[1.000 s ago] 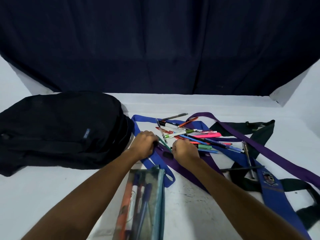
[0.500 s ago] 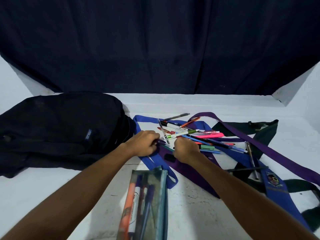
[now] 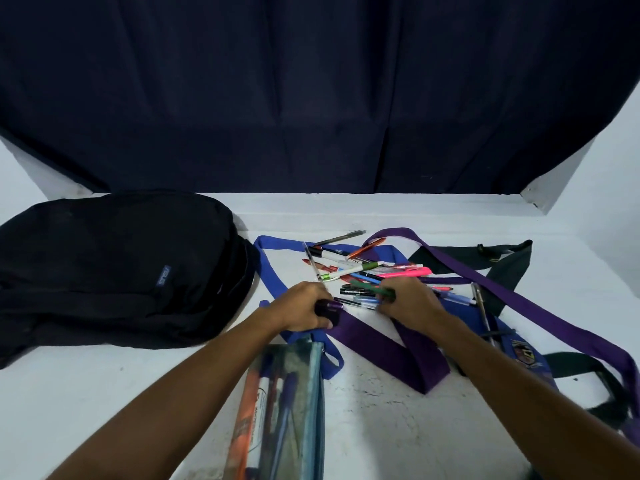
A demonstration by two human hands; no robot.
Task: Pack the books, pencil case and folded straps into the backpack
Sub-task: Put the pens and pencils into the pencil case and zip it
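A dark purple pen (image 3: 329, 308) is clasped in the left hand (image 3: 300, 310), the fingers curled tight around its barrel so that only its end shows past the knuckles. A green pen (image 3: 372, 289) is pinched by the right hand (image 3: 406, 301), its shaft running up and to the left from the fingertips. Between the two grips and just beyond them, a heap of loose pens (image 3: 360, 268) is spread over a blue strap (image 3: 273, 275) and a purple strap (image 3: 391, 351); a dark green strap (image 3: 502, 271) is seen farther out past the right hand. Below the left grip, close to the forearm, the transparent pencil case (image 3: 287, 410) is laid with markers inside it. The black backpack (image 3: 117, 271) is set well out to the left of the left hand, flat on the white table (image 3: 104, 393).
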